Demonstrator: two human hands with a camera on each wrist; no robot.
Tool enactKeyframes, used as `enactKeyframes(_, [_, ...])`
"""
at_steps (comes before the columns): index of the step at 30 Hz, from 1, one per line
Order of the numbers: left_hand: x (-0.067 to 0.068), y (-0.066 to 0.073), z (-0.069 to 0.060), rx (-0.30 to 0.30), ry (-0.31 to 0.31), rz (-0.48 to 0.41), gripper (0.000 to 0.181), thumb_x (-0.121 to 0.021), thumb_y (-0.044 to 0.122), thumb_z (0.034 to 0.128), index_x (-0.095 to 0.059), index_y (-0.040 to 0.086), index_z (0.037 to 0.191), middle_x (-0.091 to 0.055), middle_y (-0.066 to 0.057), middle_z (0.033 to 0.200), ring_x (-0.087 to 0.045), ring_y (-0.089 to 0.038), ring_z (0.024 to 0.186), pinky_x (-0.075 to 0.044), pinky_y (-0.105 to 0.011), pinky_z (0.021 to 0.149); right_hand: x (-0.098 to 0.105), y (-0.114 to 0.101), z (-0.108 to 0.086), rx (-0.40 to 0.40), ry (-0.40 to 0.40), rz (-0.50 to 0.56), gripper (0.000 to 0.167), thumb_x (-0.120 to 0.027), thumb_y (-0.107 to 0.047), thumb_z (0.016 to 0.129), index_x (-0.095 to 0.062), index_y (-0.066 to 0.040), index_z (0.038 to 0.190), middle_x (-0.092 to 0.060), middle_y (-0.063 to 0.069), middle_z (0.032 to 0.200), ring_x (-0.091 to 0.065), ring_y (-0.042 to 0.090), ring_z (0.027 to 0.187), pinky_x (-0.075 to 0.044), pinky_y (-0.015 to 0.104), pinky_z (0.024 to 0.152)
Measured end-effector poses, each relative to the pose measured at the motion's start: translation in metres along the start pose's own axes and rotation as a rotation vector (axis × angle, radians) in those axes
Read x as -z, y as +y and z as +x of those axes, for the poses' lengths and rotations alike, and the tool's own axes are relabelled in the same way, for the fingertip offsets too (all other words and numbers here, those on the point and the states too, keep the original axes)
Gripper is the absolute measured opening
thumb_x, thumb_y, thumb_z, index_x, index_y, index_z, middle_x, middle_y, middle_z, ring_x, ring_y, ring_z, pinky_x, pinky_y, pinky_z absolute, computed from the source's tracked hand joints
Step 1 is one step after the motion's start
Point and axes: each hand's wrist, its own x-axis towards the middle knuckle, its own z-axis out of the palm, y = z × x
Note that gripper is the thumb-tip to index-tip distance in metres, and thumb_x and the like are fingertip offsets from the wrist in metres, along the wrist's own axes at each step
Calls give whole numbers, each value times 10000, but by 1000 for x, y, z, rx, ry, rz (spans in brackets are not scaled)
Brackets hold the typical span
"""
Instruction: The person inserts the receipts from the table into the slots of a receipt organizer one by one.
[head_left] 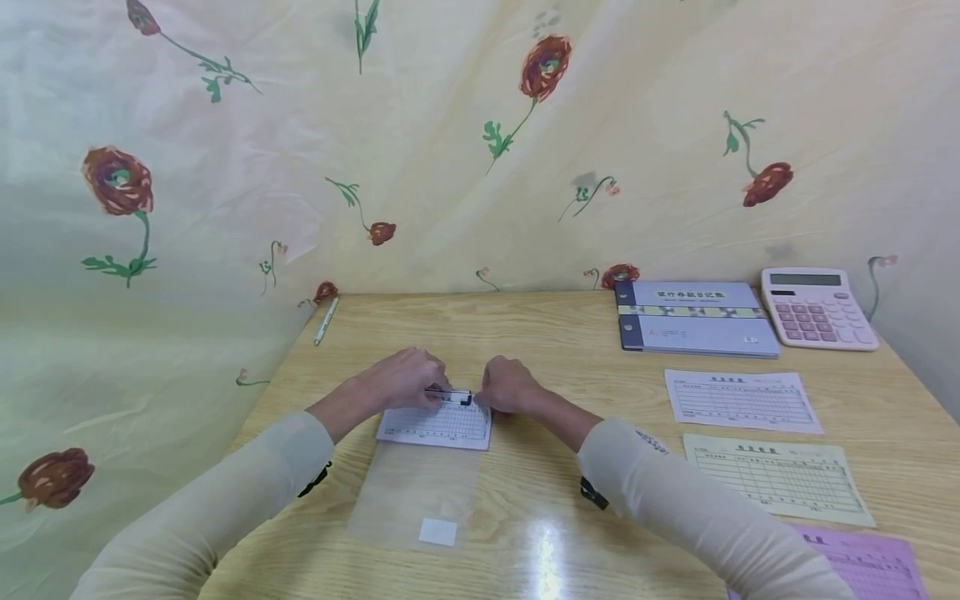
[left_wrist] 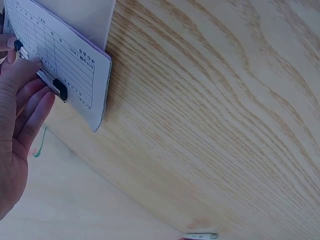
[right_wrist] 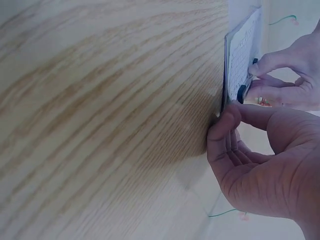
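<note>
A stack of printed forms [head_left: 435, 427] lies near the middle of the table, over the upper part of a translucent sheet [head_left: 412, 483]. A metal clip [head_left: 453, 397] with black ends lies along the far edge of the forms. My left hand [head_left: 408, 379] grips this clip, its thumb on top and fingers beneath, as the left wrist view shows. Close beside it, my right hand [head_left: 510, 385] pinches the far right corner of the stack between thumb and curled forefinger. In the right wrist view the forms [right_wrist: 242, 55] are seen nearly edge-on.
A white label [head_left: 438, 532] sits on the translucent sheet. On the right lie a white form [head_left: 742, 402], a green form [head_left: 780, 479] and a pink form [head_left: 870, 562]. Behind them are a blue account book [head_left: 697, 333] and pink calculator [head_left: 817, 308]. A pen [head_left: 326, 321] lies far left.
</note>
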Motion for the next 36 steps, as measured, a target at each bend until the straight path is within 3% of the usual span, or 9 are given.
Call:
enactKeyframes(3, [0, 1, 0, 2, 3, 0, 240, -871, 104, 855, -849, 90, 1093, -776, -21, 940, -551, -23, 674, -505, -175, 629, 1, 2, -1, 11, 20, -56, 194, -784, -187, 960, -655, -65, 884, -659, 53, 753, -588, 145, 608, -443, 230, 532])
enactKeyframes(8, [1, 2, 0, 8, 8, 11, 224, -869, 113, 871, -849, 98, 1094, -777, -21, 954, -580, -26, 697, -528, -186, 657, 10, 9, -5, 39, 71, -105, 165, -807, -171, 939, -674, -77, 909, -661, 42, 810, -613, 177, 704, -471, 266, 605])
enactKeyframes(15, [0, 1, -2, 24, 21, 13, 212, -874, 158, 891, -847, 108, 1095, -764, -8, 958, -631, -51, 750, -553, -208, 702, 31, 28, -15, 168, 91, -157, 43, -788, -104, 929, -760, -73, 935, -700, 21, 863, -626, 170, 760, -525, 301, 697])
enactKeyframes(19, [-2, 1, -4, 41, 29, 5, 218, -871, 196, 904, -843, 118, 1106, -765, -7, 1009, -687, -84, 837, -580, -238, 767, 50, 45, -25, 244, 80, -201, 80, -757, -91, 959, -777, -47, 1023, -714, 36, 909, -642, 181, 820, -553, 351, 772])
enactKeyframes(24, [-4, 1, -4, 36, 29, -1, 231, -864, 211, 914, -833, 112, 1119, -765, -24, 1079, -716, -110, 908, -593, -266, 811, 72, 75, -43, 302, 111, -217, 201, -745, -107, 978, -761, 5, 1144, -755, 123, 1072, -698, 291, 1010, -576, 471, 911])
enactKeyframes(29, [-3, 3, -3, 39, 17, 6, 282, -860, 222, 919, -813, 105, 1171, -767, -30, 1135, -724, -121, 929, -597, -284, 822, 94, 115, -67, 338, 204, -211, 272, -756, -112, 968, -742, 31, 1199, -749, 191, 1188, -685, 397, 1112, -560, 547, 948])
enactKeyframes(36, [3, 5, -6, 74, 25, 6, 358, -861, 258, 917, -793, 87, 1225, -770, -54, 1193, -745, -180, 1018, -609, -348, 867, 137, 171, -102, 263, 246, -260, 469, -791, -151, 949, -653, 80, 1334, -650, 306, 1335, -592, 519, 1245, -475, 661, 1035])
